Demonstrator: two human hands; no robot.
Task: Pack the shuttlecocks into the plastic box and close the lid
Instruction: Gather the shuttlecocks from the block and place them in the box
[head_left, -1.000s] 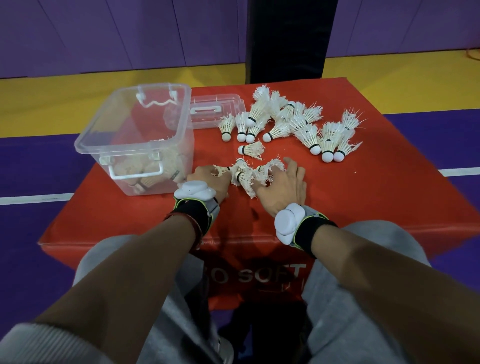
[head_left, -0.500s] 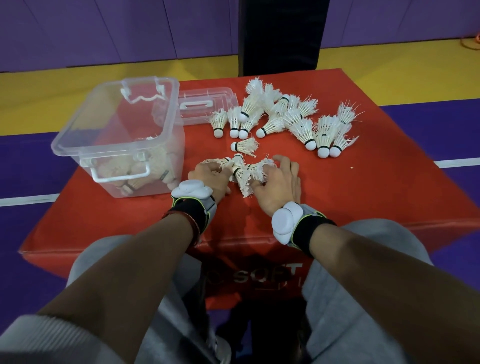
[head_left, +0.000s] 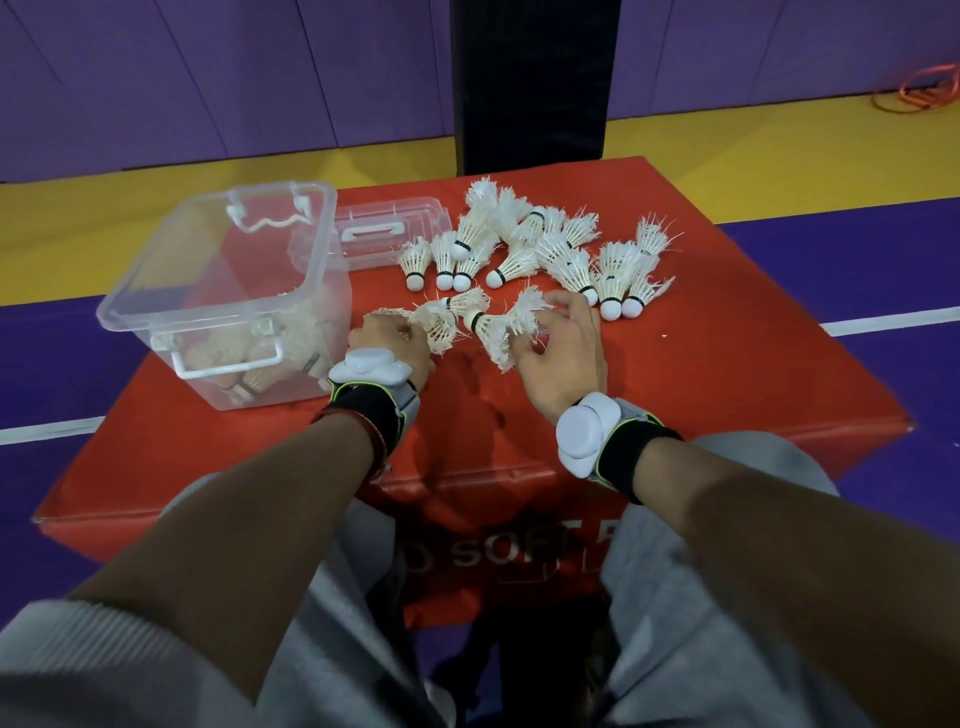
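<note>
Several shuttlecocks (head_left: 493, 332) split, left grip (head_left: 389, 345), right grip (head_left: 563, 353)

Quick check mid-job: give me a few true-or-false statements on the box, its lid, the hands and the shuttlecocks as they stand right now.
1. The plastic box is open and its lid lies on the red mat just behind it. True.
2. The plastic box is empty. False: a few shuttlecocks lie at its bottom.
3. The left hand and the right hand each grip shuttlecocks. True.
4. Every shuttlecock is either in a hand or in the box. False: a loose pile lies on the mat beyond the hands.
5. The box stands on the person's right. False: it stands on their left.
</note>
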